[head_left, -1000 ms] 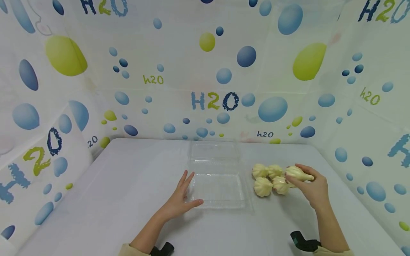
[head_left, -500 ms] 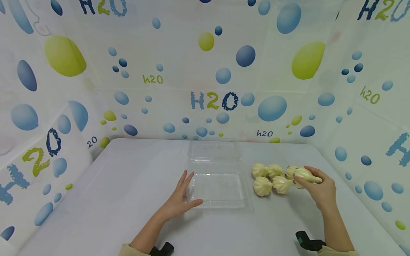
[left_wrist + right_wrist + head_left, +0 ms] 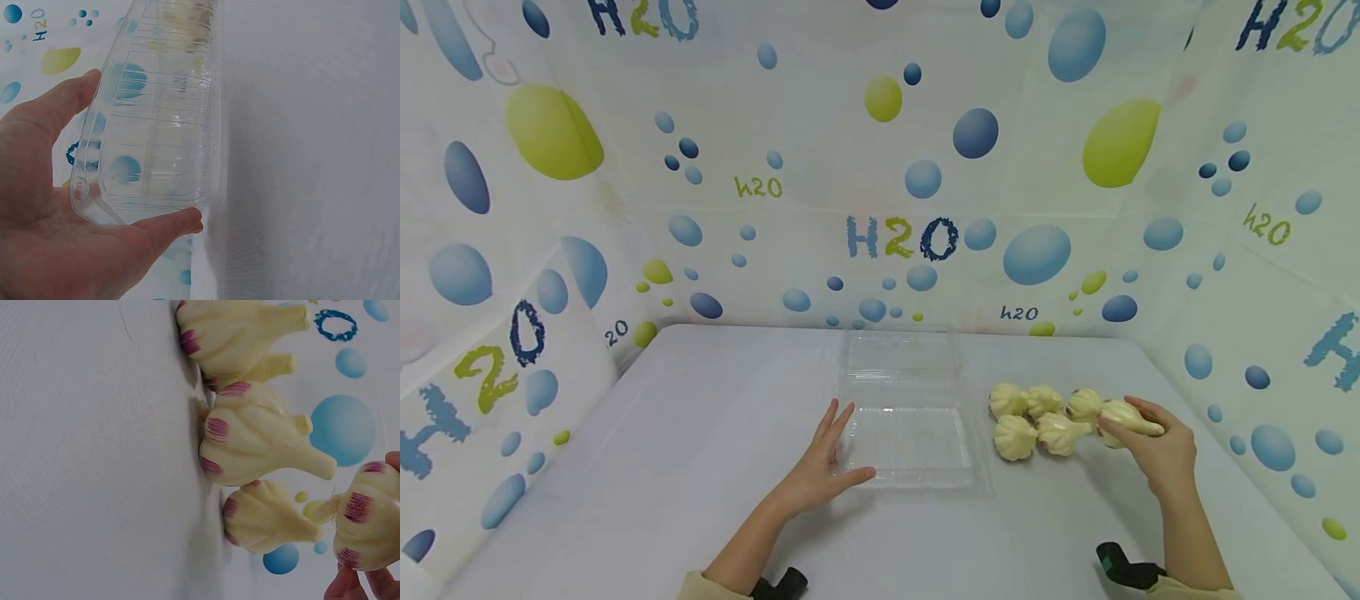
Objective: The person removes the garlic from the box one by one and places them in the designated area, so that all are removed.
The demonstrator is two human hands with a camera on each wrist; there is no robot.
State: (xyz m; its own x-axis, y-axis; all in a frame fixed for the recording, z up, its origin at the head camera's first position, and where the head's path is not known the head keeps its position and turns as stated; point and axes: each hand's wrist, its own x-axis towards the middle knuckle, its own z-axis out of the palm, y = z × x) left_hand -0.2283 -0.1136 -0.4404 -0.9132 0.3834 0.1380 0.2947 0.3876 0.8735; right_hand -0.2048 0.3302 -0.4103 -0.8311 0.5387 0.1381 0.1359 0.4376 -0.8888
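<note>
A cream garlic bulb (image 3: 1126,417) with purple streaks and a thin root tuft is pinched between the thumb and fingers of my right hand (image 3: 1159,446). It is raised, its stem pointing right in the head view. Several similar garlic bulbs (image 3: 1015,437) sit in a cluster to its left; in the right wrist view one standing bulb (image 3: 256,434) has its stem up. My left hand (image 3: 816,471), fingers straight and spread, rests at the left edge of a clear plastic clamshell container (image 3: 917,483). In the left wrist view its fingertips lie along the container rim (image 3: 94,125).
The container's lid (image 3: 901,354) lies folded back behind its base. A white cloth covers the table (image 3: 737,375). Printed curtains (image 3: 820,125) with blue and green dots close off the back and both sides. Black wrist camera mounts (image 3: 1127,568) show below each hand.
My right hand has moved right with the garlic bulb, uncovering another bulb behind it. My left hand and the container have stayed in place.
</note>
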